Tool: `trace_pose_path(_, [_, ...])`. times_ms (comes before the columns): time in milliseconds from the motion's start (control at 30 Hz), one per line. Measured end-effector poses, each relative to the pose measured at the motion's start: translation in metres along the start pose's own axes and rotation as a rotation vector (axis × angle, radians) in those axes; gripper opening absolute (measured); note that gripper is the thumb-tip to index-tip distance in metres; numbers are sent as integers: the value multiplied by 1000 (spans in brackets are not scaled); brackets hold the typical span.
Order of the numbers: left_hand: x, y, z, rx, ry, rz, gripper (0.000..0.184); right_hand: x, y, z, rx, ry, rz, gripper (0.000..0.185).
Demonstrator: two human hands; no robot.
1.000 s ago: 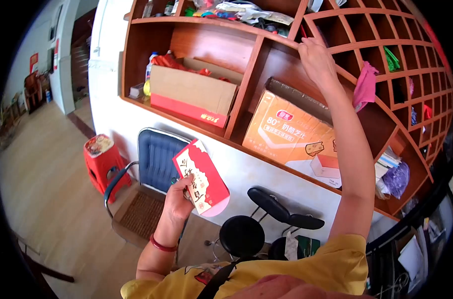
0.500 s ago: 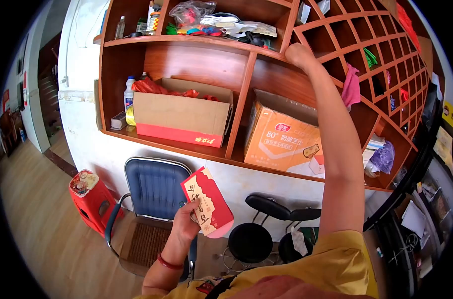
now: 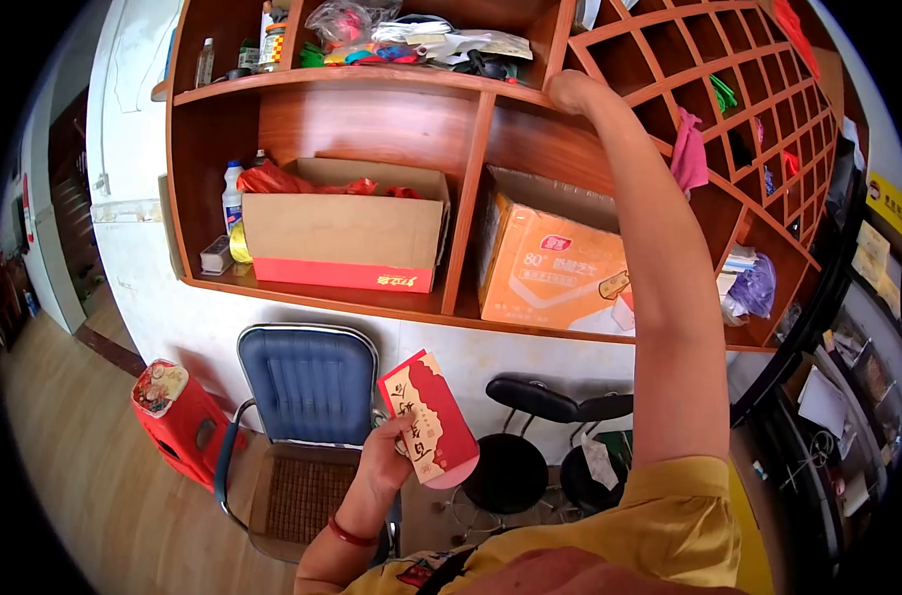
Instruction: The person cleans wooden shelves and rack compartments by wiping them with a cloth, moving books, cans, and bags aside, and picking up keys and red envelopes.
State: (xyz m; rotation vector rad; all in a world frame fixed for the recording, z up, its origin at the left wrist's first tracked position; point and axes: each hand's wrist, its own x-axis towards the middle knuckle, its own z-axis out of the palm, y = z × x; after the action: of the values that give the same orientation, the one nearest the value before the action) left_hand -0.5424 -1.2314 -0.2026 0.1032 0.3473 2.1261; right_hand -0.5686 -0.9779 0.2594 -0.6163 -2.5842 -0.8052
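In the lower middle, my left hand is closed around a red envelope with a cream panel and black brush characters. A pink rounded flap shows at its lower end. The envelope is held up in front of the blue chair's right side. My right arm is stretched up to the wooden shelf unit. Up there my right hand is curled against the upright beside the diamond-shaped compartments. Its fingertips face away, so what they grip, if anything, is hidden.
Below the raised arm, an orange carton stands in a compartment. Left of it sits an open cardboard box with red plastic inside. A blue chair, a red stool and black stools stand below. A pink cloth hangs from the lattice.
The view has shifted, so the shelves sit further left. My left hand and the envelope have moved slightly right and down. My right hand keeps its place at the shelf upright.
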Motion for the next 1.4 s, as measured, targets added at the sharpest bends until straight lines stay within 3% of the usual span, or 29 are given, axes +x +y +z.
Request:
trace_pose_path(67, [0,-1,-1,2,3,-11,33,1,2,4,-54,-56,0,30])
trace_pose_path(133, [2,-1,-2,-4,3,-31,33,10,8,19,117,121,40,30])
trace_pose_path(267, [3,0,6,56,60,-11,33,-25,-2,5,104,172,106,28])
trace_pose_path(333, [8,3,12,65,22,-31,31,-38,3,4,283,317,239,26])
trace_pose_path(400, [15,5,18,96,25,-34,31,-53,13,3,250,467,273,24])
trace_pose_path(467, [20,5,27,121,31,-35,31,-68,30,9,209,794,180,18])
trace_pose_path(533, [20,4,43,161,-9,-44,30,-83,37,9,329,886,160,16])
trace_pose_path(667, [23,-1,63,183,-94,-91,31,-81,41,25,272,967,22,15])
trace_pose_path(800, [33,-11,60,171,-129,-147,31,-80,26,29,215,910,87,16])
trace_pose_path(967, [34,-12,54,142,-82,-157,32,-61,11,23,143,839,326,44])
trace_pose_path(1200, [39,-7,40,118,-59,-148,32,-35,18,33,75,797,346,30])
trace_pose_path(1267, [40,-4,39,116,-59,-143,32,-41,21,29,201,841,302,23])
trace_pose_path(1400, [45,0,50,132,-79,-140,32,-56,21,9,205,895,283,26])
